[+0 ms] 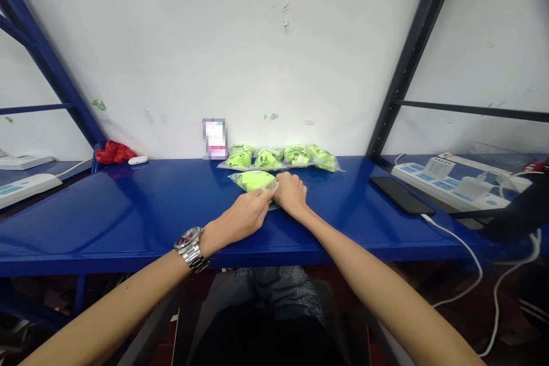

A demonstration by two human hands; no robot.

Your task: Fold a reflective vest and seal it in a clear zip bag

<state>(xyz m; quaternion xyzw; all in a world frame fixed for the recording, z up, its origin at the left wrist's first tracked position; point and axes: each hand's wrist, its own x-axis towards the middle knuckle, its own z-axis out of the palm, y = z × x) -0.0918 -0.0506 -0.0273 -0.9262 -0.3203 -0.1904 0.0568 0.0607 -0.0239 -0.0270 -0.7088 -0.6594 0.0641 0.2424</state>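
A clear plastic bag with bright yellow-green fabric inside [256, 179] lies on the blue table, right in front of me. My left hand [251, 209], a metal watch on its wrist, pinches the bag's near edge. Close beside it, my right hand [291, 191] is closed on the same bag at its right end. The fingers cover part of the bag, so its opening cannot be made out. Behind it, several similar bags of yellow-green fabric [269, 158] lie in a row along the wall.
A blurred-out upright card or screen [215, 140] leans on the wall. Left of it are a white oval case [138, 160] and red crumpled cloth [115, 152]. A black phone [401, 195] with a white cable lies at right, near power strips [450, 186]. Metal posts flank the blue table [128, 206].
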